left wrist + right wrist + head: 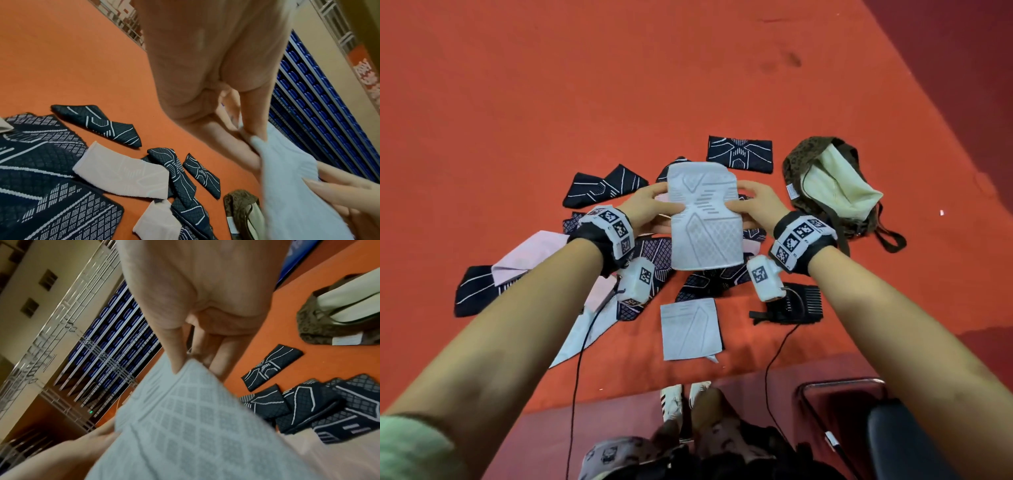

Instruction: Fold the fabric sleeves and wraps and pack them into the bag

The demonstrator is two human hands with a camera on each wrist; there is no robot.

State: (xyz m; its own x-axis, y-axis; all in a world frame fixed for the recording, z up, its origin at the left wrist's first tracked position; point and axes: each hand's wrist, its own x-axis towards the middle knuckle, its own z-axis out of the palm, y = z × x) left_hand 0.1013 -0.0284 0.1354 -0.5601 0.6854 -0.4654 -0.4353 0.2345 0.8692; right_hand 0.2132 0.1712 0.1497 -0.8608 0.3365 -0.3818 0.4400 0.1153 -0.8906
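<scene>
We hold white knit sleeve (705,219) above orange floor (551,102), left hand (650,209) and right hand (756,205) each pinching side edge mid-length. Judging: light, limp, stretchy; grip at edges near fold line. Bag (835,185) open, near right.

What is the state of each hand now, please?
Left hand: closed, pinching the left edge of the white sleeve.
Right hand: closed, pinching the right edge of the same sleeve, held above the table.
</scene>
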